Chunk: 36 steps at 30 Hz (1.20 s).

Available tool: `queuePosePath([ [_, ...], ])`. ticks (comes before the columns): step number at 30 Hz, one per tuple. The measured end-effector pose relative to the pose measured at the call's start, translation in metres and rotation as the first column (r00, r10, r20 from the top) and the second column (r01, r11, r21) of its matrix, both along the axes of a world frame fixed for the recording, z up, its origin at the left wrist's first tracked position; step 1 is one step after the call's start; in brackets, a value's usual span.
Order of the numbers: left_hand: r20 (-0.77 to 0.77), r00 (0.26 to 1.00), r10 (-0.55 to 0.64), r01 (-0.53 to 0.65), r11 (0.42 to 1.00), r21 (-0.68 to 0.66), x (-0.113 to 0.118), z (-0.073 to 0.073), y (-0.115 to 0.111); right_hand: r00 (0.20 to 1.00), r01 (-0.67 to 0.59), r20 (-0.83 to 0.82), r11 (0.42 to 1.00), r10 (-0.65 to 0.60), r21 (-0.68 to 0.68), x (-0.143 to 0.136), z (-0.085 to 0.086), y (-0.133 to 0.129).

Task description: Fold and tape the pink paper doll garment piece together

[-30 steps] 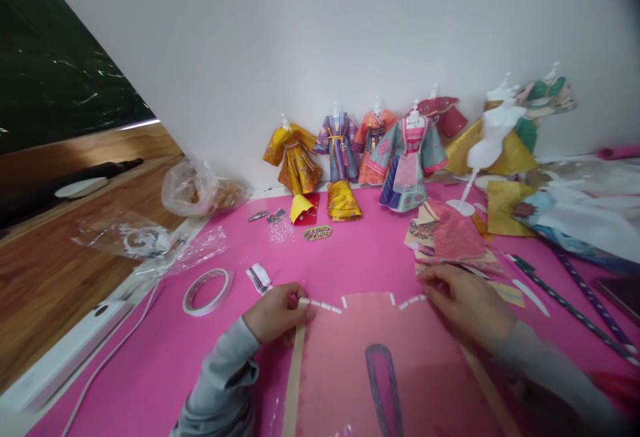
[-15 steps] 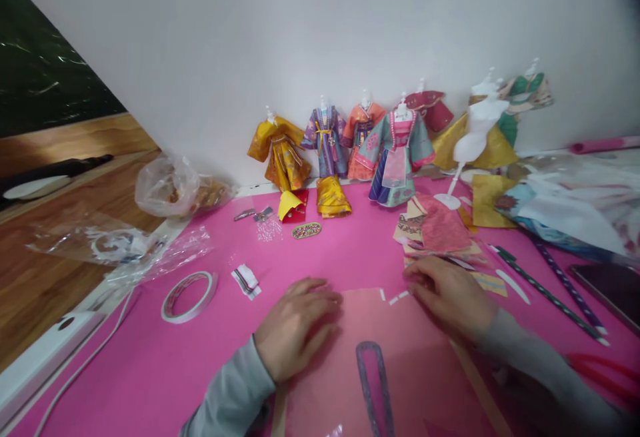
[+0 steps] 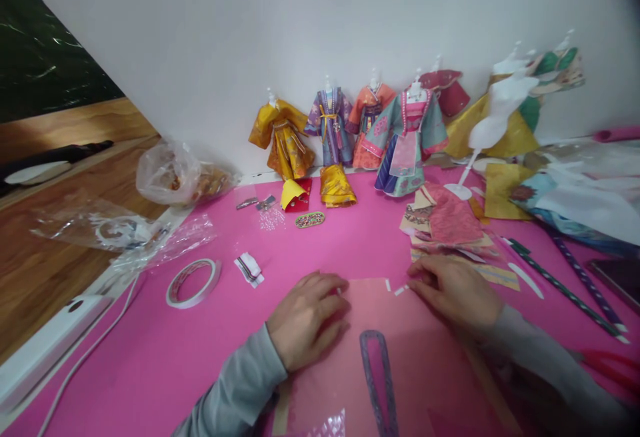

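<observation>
While both hands lay flat, left hand spread on pink sheet at its top-left edge, right hand pressed on top-right edge, tape roll well left, bare mat ahead.

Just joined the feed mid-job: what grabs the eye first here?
The row of paper doll dresses on small stands along the white wall, above a bright pink mat. Nearer, the left hand and right hand press flat on a pink paper sheet; a tape roll lies left.
</observation>
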<state>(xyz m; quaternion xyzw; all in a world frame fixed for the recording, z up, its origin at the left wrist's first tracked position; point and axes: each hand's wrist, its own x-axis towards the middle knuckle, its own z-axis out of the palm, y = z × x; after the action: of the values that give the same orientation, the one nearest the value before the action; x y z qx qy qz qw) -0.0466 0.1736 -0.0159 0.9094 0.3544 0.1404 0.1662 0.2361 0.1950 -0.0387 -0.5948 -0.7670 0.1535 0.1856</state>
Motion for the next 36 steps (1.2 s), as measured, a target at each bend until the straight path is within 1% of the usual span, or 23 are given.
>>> queuePosePath([
  [2,0.004,1.0,-0.024,0.024,1.0,-0.009,0.001,-0.001,-0.001,1.0,0.006,0.001,1.0,-0.006,-0.008,0.0,0.002,0.0],
  [5,-0.044,0.996,-0.08,0.076,0.994,-0.076,0.003,-0.002,-0.003,1.0,-0.01,-0.005,1.0,0.01,-0.023,0.0,0.006,-0.002],
  [8,-0.095,0.99,-0.102,0.09,0.988,-0.125,0.005,-0.002,-0.004,0.997,-0.071,-0.02,0.997,0.07,-0.044,-0.002,0.01,-0.004],
  [11,-0.133,0.985,-0.106,0.09,0.989,-0.121,0.006,-0.002,-0.004,0.989,-0.144,-0.033,0.987,0.142,-0.064,-0.006,0.012,-0.008],
  [14,-0.163,0.982,-0.096,0.079,0.991,-0.105,0.006,-0.001,-0.004,0.974,-0.225,-0.026,0.972,0.224,-0.071,-0.009,0.008,-0.015],
  [18,-0.209,0.976,-0.053,0.036,0.996,-0.084,0.007,0.002,-0.006,0.957,-0.291,0.014,0.957,0.291,0.007,-0.01,-0.004,-0.025],
  [21,-0.227,0.972,-0.067,0.048,0.995,-0.09,0.008,0.003,-0.007,0.942,-0.33,0.06,0.944,0.331,-0.02,-0.009,-0.007,-0.03],
  [27,-0.253,0.962,-0.099,0.072,0.991,-0.111,0.01,0.001,-0.007,0.915,-0.374,0.152,0.927,0.373,-0.026,-0.01,0.0,-0.028],
  [31,-0.236,0.968,-0.086,0.063,0.993,-0.1,0.01,-0.003,-0.007,0.908,-0.38,0.162,0.923,0.386,-0.068,-0.008,0.003,-0.025],
  [34,-0.228,0.971,-0.07,0.051,0.995,-0.091,0.01,-0.004,-0.008,0.909,-0.378,0.163,0.924,0.383,-0.063,-0.008,0.004,-0.024],
  [36,-0.238,0.97,-0.058,0.04,0.996,-0.08,0.011,-0.003,-0.009,0.914,-0.366,0.168,0.929,0.37,-0.054,-0.007,0.003,-0.024],
])
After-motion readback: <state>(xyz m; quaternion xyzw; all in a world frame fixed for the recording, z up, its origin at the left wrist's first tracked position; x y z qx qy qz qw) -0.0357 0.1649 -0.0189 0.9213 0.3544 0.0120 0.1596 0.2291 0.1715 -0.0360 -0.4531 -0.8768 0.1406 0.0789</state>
